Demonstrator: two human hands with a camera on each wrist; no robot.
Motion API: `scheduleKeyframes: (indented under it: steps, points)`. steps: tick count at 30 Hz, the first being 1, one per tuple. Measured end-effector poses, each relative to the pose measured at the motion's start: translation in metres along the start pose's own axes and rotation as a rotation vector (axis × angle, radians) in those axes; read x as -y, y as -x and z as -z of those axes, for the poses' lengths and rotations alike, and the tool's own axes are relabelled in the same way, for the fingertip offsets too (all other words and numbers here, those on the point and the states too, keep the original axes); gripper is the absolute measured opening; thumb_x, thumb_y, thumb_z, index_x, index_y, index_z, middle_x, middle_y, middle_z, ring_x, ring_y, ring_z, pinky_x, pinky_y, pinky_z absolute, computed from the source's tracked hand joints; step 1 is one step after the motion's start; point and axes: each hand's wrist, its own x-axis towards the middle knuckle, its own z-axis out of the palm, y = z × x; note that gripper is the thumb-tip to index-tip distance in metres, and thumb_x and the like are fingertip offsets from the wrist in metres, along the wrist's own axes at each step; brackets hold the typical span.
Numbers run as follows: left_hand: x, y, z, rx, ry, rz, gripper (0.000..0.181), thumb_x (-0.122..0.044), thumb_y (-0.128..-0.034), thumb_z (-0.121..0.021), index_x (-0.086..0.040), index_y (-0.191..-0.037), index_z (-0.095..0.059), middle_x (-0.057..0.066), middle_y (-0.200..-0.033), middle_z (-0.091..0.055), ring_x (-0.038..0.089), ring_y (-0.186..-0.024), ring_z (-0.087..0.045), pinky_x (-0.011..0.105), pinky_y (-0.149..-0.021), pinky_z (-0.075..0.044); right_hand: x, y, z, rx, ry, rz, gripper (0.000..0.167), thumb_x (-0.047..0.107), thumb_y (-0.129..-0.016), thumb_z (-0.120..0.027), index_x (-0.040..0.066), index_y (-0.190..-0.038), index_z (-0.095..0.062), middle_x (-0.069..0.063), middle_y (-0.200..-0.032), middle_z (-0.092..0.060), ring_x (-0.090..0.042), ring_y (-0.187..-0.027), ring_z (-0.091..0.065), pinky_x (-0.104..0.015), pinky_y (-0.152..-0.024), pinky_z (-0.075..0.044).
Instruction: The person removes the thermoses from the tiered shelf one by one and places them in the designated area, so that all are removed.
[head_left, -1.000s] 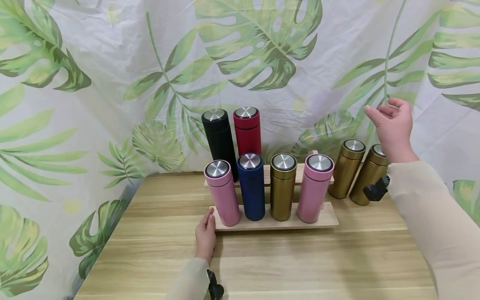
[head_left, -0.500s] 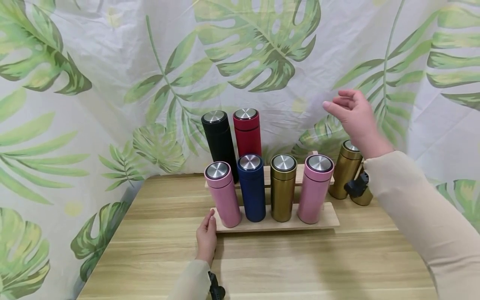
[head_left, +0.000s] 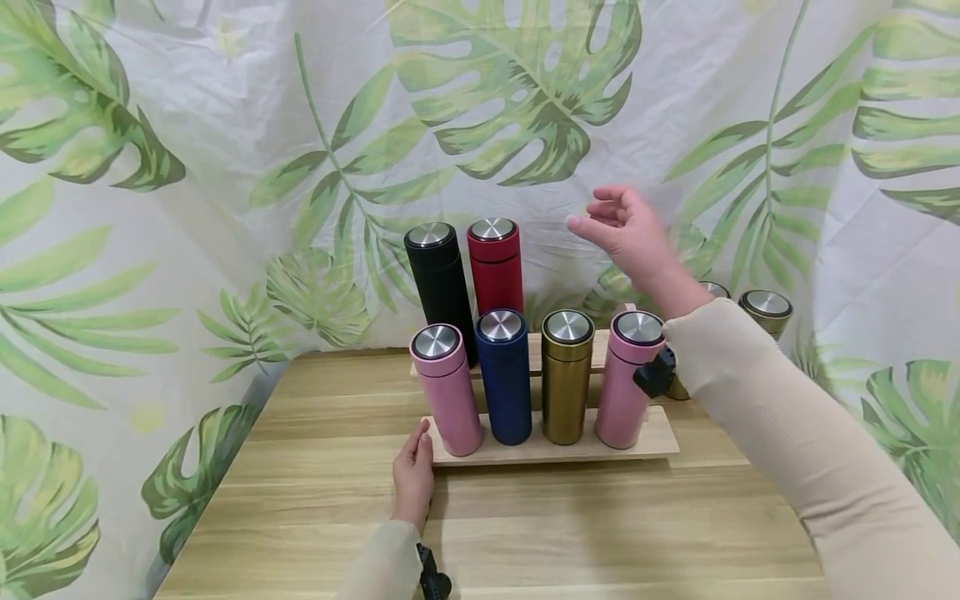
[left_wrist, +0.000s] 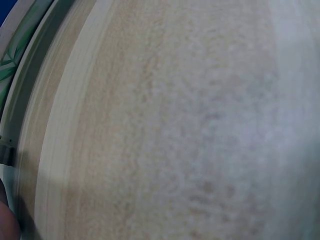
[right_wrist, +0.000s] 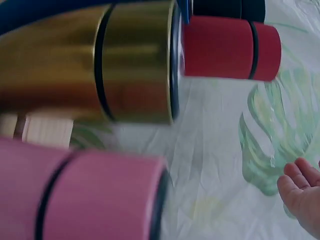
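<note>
Right hand [head_left: 630, 237], grip released, is shifted leftward from rightmost gold cylindrical bottle [head_left: 766, 307]; pale wooden rack [head_left: 551, 452] is held by left hand [head_left: 413, 475].

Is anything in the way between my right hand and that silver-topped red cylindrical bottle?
Nothing visible stands between your right hand and the red bottle; in the head view, the blue cylindrical bottle in front hides its base.

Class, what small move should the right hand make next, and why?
Perhaps bring the right hand leftward to the red bottle: the hand holds nothing, its fingers point that way, and the bottle's lid shows above the blue bottle in front.
</note>
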Motion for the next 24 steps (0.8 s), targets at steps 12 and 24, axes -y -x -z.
scheduleKeyframes:
  steps: [12, 24]
  points:
    - [0.000, 0.000, 0.000, -0.002, -0.020, 0.004, 0.036, -0.020, -0.0981, -0.046, -0.005, -0.131, -0.053, 0.007, -0.134, -0.052, 0.023, -0.128, -0.042, 0.038, -0.106, -0.037, -0.006, -0.004, -0.042, 0.095, 0.079, -0.042, 0.073, 0.034, -0.081, -0.070, 0.011, -0.141, -0.034, -0.012, -0.141, -0.042, -0.024, -0.128, -0.041, -0.038, -0.104, -0.040]
    - [0.000, -0.001, 0.000, 0.003, -0.002, 0.001, 0.037, -0.021, -0.0981, -0.046, -0.005, -0.131, -0.053, 0.007, -0.134, -0.052, 0.022, -0.129, -0.041, 0.037, -0.106, -0.036, -0.008, -0.015, -0.081, 0.100, 0.096, -0.075, 0.080, 0.034, -0.081, -0.070, 0.011, -0.145, -0.027, -0.012, -0.144, -0.038, -0.023, -0.130, -0.038, -0.039, -0.104, -0.039]
